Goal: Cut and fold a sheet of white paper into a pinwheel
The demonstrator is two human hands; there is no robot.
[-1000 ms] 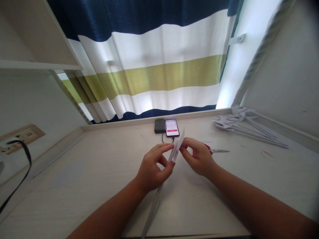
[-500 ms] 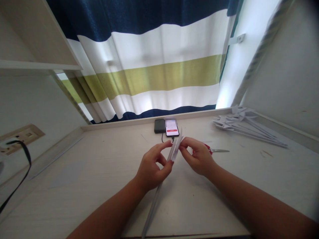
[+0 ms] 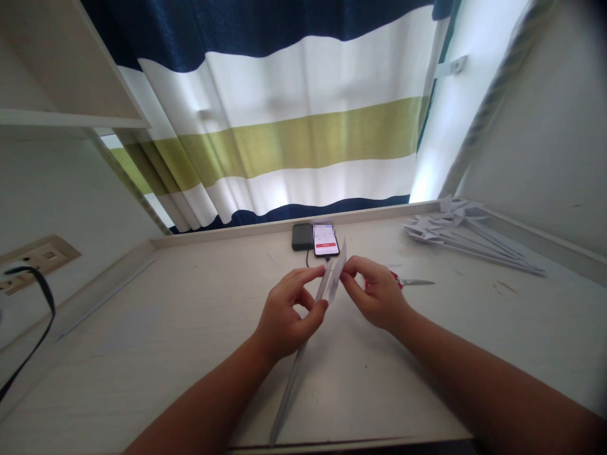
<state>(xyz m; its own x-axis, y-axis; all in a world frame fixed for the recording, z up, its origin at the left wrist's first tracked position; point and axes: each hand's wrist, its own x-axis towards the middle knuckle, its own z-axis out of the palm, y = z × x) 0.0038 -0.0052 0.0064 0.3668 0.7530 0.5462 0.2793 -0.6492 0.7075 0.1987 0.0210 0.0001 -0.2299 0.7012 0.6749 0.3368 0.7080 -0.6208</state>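
Note:
Between thumb and fingers, my left hand [image 3: 291, 311] grips a long thin rolled paper stick [image 3: 288, 397] near its upper end. The stick slants down toward the desk's front edge. At its top is a small white folded paper piece [image 3: 337, 273], seen nearly edge-on. My right hand [image 3: 374, 291] pinches that piece from the right, thumb against forefinger. How the piece meets the stick is hidden by the fingers. Red-handled scissors [image 3: 412, 282] lie on the desk just behind my right hand, handles partly covered by it.
A phone [image 3: 326, 240] with its screen lit lies by a dark power bank [image 3: 302, 237], joined by a cable. Several paper sticks with folded pointed tops [image 3: 455, 227] are piled at the back right. A paper sheet [image 3: 128, 328] and a thin stick [image 3: 107, 300] lie at left.
The folded paper piece has turned a little and stands slightly farther from the stick. Both hands keep their grips almost in place. The whole view has shifted slightly.

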